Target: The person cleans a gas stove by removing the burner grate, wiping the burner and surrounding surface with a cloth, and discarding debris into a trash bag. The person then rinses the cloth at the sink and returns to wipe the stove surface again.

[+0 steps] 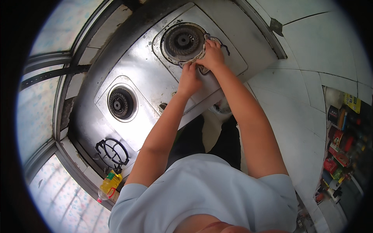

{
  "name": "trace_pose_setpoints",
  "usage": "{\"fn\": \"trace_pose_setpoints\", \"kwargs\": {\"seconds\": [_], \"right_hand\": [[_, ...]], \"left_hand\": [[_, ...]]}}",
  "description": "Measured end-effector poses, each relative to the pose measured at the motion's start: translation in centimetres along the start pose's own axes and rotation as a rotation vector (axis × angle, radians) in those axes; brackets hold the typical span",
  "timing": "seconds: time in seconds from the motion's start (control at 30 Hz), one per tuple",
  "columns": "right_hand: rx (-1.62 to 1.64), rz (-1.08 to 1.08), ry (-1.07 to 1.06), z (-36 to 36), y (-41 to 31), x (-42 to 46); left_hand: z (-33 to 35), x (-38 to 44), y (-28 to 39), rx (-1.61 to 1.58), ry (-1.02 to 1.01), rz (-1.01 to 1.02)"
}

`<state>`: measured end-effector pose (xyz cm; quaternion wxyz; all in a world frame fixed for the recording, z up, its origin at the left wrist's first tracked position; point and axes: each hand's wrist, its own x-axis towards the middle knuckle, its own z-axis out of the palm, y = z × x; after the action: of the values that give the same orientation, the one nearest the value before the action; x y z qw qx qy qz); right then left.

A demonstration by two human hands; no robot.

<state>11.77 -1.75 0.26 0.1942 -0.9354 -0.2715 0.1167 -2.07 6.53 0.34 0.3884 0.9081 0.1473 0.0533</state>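
A crumpled cleaning cloth (203, 69) with a dark edge lies along the near right rim of the larger gas burner (183, 40). My right hand (213, 54) grips the cloth at the burner's right side, fingers bent over it. Close beside it, my left hand (190, 80) pinches the cloth at the burner's lower rim. Both hands rest on the stainless steel cooktop (140, 70). The burner has no pot support on it, and its rim is stained dark. Parts of the cloth are hidden under my fingers.
A second burner (118, 104) sits to the left, also bare. A black pot support (113, 154) lies at the cooktop's left end, near a bottle of yellow oil (110, 183). Windows line the left. Bottles and packets (339, 139) fill a tiled recess at right.
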Motion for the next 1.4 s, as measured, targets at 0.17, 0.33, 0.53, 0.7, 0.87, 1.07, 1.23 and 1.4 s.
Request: {"fn": "trace_pose_setpoints", "kwargs": {"seconds": [0.17, 0.33, 0.53, 0.7, 0.87, 1.07, 1.23, 1.4], "right_hand": [[0.055, -0.029, -0.002, -1.2, 1.9, 2.2], [0.13, -0.162, 0.114, -0.9, 3.6, 4.8], [0.442, -0.172, 0.037, -3.6, 4.5, 7.4], [0.354, -0.59, 0.006, -7.9, 2.3, 13.3], [0.189, -0.915, -0.123, -5.8, -5.6, 19.2], [-0.2, -0.983, -0.535, 0.0, -10.9, 20.2], [-0.254, -1.087, -0.477, 0.7, -8.0, 21.6], [-0.257, -0.983, -0.431, -0.1, -5.9, 21.5]], "left_hand": [[-2.7, -0.8, 0.7, -0.068, -0.001, -0.106], [-6.2, -2.7, 0.6, -0.062, 0.152, -0.064], [-11.5, -4.7, -0.8, -0.031, 0.233, -0.084], [-14.1, -6.4, -3.0, 0.01, 0.289, -0.124], [-15.3, -6.6, -4.0, 0.04, 0.337, -0.162], [-15.8, -5.9, -4.8, 0.026, 0.385, -0.169], [-16.9, -6.6, -5.8, 0.07, 0.402, -0.23], [-17.9, -7.6, -6.7, 0.098, 0.409, -0.234]]}}
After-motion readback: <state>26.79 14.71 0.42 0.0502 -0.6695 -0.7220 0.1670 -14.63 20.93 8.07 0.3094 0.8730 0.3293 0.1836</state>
